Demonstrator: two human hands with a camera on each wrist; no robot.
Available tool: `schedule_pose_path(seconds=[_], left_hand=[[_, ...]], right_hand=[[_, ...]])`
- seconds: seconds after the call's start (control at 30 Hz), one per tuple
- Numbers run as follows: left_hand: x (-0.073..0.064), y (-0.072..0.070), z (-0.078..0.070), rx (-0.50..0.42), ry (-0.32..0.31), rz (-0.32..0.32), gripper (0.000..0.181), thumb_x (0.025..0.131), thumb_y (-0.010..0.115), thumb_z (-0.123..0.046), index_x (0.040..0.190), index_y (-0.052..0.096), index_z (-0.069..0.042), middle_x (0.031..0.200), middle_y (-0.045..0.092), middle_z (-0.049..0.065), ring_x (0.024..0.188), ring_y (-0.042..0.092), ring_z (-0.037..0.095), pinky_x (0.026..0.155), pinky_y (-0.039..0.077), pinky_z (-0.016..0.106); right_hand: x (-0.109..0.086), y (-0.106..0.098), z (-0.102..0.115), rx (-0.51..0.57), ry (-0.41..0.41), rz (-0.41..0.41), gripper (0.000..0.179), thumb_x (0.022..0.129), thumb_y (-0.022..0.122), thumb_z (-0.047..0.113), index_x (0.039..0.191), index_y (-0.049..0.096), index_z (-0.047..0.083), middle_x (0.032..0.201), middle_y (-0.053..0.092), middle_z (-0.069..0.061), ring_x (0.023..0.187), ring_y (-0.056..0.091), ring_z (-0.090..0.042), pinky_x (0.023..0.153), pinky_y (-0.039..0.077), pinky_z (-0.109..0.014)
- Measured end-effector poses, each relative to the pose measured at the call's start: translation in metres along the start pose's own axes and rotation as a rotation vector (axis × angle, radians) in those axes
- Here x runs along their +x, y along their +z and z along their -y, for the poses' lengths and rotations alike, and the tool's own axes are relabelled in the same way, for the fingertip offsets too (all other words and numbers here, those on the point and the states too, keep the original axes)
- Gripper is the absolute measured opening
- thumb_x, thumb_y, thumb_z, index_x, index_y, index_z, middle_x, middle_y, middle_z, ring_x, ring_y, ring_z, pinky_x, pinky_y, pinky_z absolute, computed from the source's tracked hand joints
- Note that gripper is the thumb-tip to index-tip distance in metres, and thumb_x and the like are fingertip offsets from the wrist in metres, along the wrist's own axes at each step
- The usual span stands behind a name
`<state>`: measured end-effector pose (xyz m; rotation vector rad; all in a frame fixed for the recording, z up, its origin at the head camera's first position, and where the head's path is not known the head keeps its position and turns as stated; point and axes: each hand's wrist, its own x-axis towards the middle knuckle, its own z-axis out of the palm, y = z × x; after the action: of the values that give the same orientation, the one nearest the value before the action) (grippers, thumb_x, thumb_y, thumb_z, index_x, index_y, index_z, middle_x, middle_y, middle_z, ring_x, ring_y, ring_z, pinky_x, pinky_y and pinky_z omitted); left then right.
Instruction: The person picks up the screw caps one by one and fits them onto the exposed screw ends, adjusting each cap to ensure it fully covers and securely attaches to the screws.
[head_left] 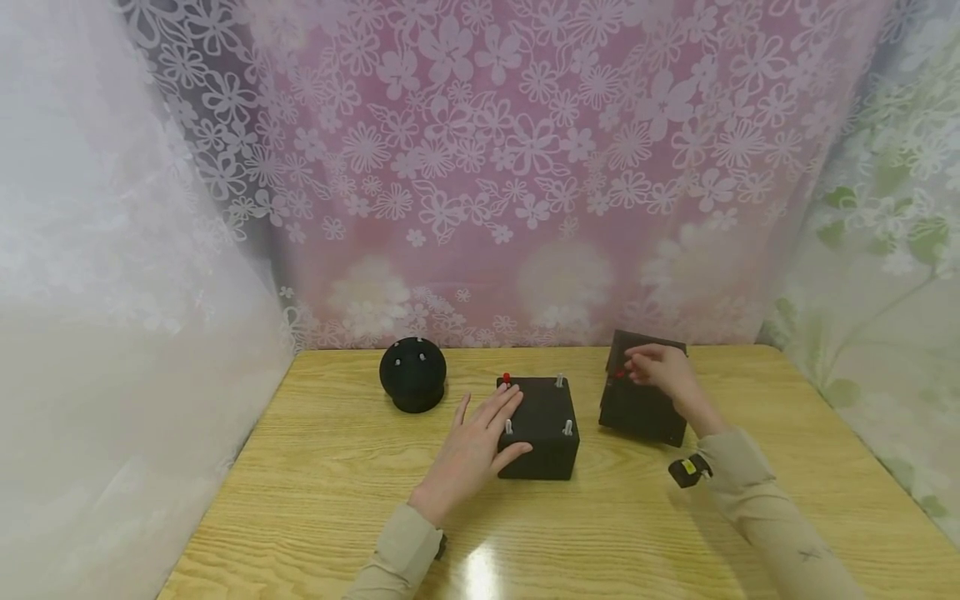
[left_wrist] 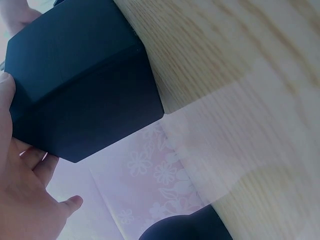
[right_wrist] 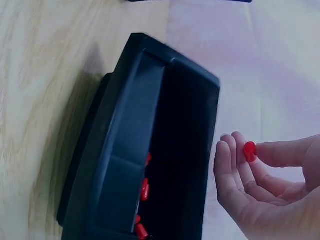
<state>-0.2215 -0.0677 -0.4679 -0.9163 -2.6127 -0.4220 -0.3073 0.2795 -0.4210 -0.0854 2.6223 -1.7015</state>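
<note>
In the head view my left hand [head_left: 472, 446] rests on the left side of a black box [head_left: 543, 404], fingers extended over its top and thumb at the front edge. Light-coloured threaded posts [head_left: 567, 427] stand at several corners of the box, and a red cap [head_left: 506, 377] sits at the back left corner. My right hand [head_left: 667, 372] is raised over a black open bin [head_left: 645, 412]. In the right wrist view it pinches a small red cap [right_wrist: 250, 151] between thumb and fingers, beside the bin's opening. Several similar red pieces [right_wrist: 144, 190] lie inside the bin.
A round black object [head_left: 412, 375] with small pale pegs stands on the wooden table [head_left: 322, 500], left of the box. Flowered curtains [head_left: 525, 208] hang behind the table and at its sides. Cameras are strapped to both wrists, the right one [head_left: 688, 471] plainly seen.
</note>
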Motion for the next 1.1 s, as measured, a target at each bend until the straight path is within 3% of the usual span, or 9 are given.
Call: schedule_pose_path(seconds=[0.2, 0.57, 0.83, 1.1], left_hand=[[0.000, 0.000, 0.000, 0.002, 0.004, -0.003, 0.074, 0.102, 0.048, -0.057, 0.161, 0.030, -0.016, 0.166, 0.028, -0.002, 0.153, 0.025, 0.014, 0.126, 0.013, 0.055], [0.000, -0.001, -0.001, 0.003, 0.026, -0.033, 0.074, 0.102, 0.048, -0.057, 0.161, 0.032, -0.015, 0.165, 0.031, 0.000, 0.152, 0.028, 0.016, 0.124, 0.017, 0.058], [-0.001, -0.003, -0.001, 0.016, 0.024, -0.038, 0.074, 0.102, 0.046, -0.058, 0.160, 0.033, -0.013, 0.164, 0.032, 0.001, 0.151, 0.030, 0.017, 0.123, 0.020, 0.059], [-0.001, -0.003, -0.002, 0.012, 0.023, -0.036, 0.074, 0.102, 0.046, -0.057, 0.160, 0.033, -0.014, 0.165, 0.032, 0.000, 0.152, 0.029, 0.016, 0.124, 0.018, 0.058]], right_hand=[[-0.009, 0.000, 0.009, 0.046, -0.038, 0.007, 0.044, 0.108, 0.050, 0.015, 0.137, 0.049, -0.018, 0.113, 0.070, -0.021, 0.083, 0.068, -0.003, 0.080, 0.060, -0.023], [-0.022, 0.013, 0.026, 0.114, -0.085, 0.028, 0.046, 0.109, 0.050, 0.018, 0.139, 0.048, -0.017, 0.099, 0.070, 0.006, 0.087, 0.070, -0.007, 0.085, 0.059, -0.026], [-0.026, 0.027, 0.031, 0.150, -0.074, 0.010, 0.045, 0.107, 0.053, 0.020, 0.137, 0.051, -0.014, 0.098, 0.069, 0.008, 0.086, 0.069, -0.005, 0.087, 0.060, -0.031], [-0.027, 0.040, 0.033, 0.173, -0.094, 0.031, 0.044, 0.106, 0.056, 0.023, 0.136, 0.054, -0.010, 0.116, 0.070, -0.013, 0.090, 0.070, -0.007, 0.088, 0.059, -0.029]])
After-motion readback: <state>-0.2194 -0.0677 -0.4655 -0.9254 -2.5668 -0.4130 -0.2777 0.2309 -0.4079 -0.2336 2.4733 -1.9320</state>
